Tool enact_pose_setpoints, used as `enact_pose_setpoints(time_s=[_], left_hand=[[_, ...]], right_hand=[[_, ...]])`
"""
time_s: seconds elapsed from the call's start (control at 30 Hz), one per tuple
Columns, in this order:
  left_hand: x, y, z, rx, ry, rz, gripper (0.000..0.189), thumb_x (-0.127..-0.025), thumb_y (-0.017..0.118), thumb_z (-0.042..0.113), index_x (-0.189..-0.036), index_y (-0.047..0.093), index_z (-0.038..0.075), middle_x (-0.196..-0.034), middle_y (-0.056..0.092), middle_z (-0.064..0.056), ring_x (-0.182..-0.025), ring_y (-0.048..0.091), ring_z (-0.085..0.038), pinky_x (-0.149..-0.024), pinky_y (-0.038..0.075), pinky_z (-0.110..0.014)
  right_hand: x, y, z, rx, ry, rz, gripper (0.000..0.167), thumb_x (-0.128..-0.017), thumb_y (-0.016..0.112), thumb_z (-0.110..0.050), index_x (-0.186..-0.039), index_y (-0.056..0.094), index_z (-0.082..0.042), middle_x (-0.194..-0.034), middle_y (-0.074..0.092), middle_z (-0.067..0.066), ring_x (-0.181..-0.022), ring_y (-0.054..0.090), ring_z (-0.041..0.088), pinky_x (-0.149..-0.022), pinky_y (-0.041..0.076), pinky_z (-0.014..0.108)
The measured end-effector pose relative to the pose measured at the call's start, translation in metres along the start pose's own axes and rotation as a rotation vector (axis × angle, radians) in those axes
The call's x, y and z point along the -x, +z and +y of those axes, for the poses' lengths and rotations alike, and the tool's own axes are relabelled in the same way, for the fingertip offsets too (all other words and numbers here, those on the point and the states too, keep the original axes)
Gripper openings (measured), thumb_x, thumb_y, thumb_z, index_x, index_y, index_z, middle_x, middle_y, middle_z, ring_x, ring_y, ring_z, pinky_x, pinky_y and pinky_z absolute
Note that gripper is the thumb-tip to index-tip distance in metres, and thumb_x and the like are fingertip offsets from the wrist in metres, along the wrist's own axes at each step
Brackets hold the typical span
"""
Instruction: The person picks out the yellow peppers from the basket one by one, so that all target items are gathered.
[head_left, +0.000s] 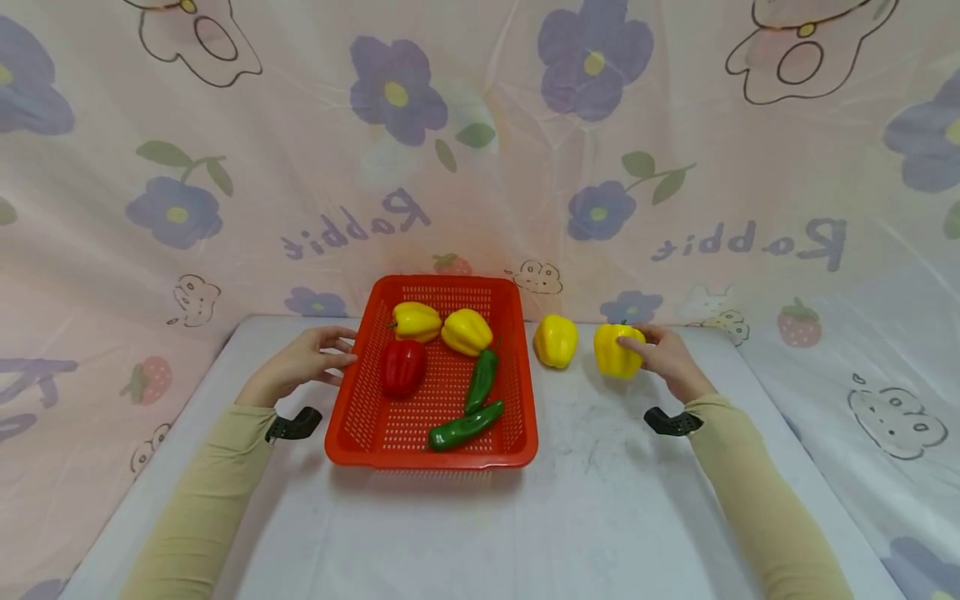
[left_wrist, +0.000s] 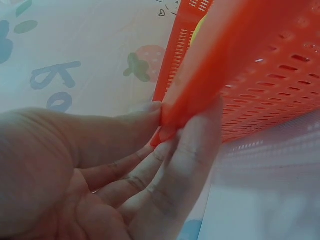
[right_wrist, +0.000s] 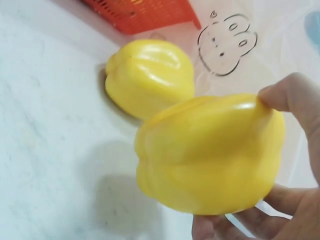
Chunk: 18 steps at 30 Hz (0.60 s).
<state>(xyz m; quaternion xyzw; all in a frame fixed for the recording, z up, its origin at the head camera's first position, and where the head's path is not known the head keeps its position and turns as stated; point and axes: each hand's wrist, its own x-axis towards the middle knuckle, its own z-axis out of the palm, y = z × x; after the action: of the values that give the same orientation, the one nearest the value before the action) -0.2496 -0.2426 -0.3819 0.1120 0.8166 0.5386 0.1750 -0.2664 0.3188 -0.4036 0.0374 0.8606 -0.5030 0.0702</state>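
Observation:
A red plastic basket (head_left: 433, 457) with perforated walls stands on the table left of centre. At its left rim, my left hand (head_left: 303, 367) pinches the edge between thumb and fingers, seen close up in the left wrist view. My right hand (head_left: 670, 360) grips a yellow bell pepper (head_left: 617, 352) from its right side; a shadow on the table in the right wrist view shows it slightly raised. Just left of it, a second yellow bell pepper (head_left: 556, 341) lies on the table, outside the basket.
Inside the basket lie two yellow bell peppers (head_left: 467, 332), a red bell pepper (head_left: 403, 367) and two long green peppers (head_left: 466, 426). The white tabletop (head_left: 600, 517) meets a hanging printed cloth (head_left: 480, 200) at the back.

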Motion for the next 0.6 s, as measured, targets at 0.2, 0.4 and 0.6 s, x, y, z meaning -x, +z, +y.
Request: enact_pose_setpoints(time_s=[0.2, 0.4, 0.6], left_hand=[[0.0, 0.003, -0.001, -0.001, -0.003, 0.002, 0.049, -0.096, 0.058, 0.006, -0.138, 0.037, -0.008, -0.119, 0.048, -0.029, -0.088, 0.063, -0.027, -0.073, 0.058, -0.041], [0.0, 0.002, -0.001, -0.009, -0.008, 0.01, 0.048, -0.096, 0.057, 0.005, -0.138, 0.038, -0.007, -0.119, 0.048, -0.028, -0.089, 0.063, -0.028, -0.073, 0.058, -0.041], [-0.001, 0.0, -0.001, -0.009, -0.006, 0.011, 0.049, -0.096, 0.057, 0.007, -0.138, 0.037, -0.006, -0.12, 0.049, -0.028, -0.089, 0.063, -0.029, -0.073, 0.057, -0.042]], right_hand=[[-0.009, 0.005, 0.012, 0.003, 0.085, -0.003, 0.088, -0.087, 0.062, -0.055, -0.146, 0.03, 0.002, -0.143, 0.036, 0.023, -0.123, 0.039, 0.037, -0.105, 0.037, 0.049], [-0.016, 0.01, 0.014, -0.004, 0.115, 0.01, 0.09, -0.086, 0.064, -0.055, -0.146, 0.03, 0.002, -0.144, 0.034, 0.023, -0.126, 0.038, 0.038, -0.106, 0.036, 0.049], [-0.022, 0.013, 0.012, -0.023, 0.104, 0.024, 0.086, -0.087, 0.066, -0.051, -0.147, 0.031, 0.0, -0.145, 0.034, 0.023, -0.127, 0.037, 0.038, -0.106, 0.035, 0.049]])
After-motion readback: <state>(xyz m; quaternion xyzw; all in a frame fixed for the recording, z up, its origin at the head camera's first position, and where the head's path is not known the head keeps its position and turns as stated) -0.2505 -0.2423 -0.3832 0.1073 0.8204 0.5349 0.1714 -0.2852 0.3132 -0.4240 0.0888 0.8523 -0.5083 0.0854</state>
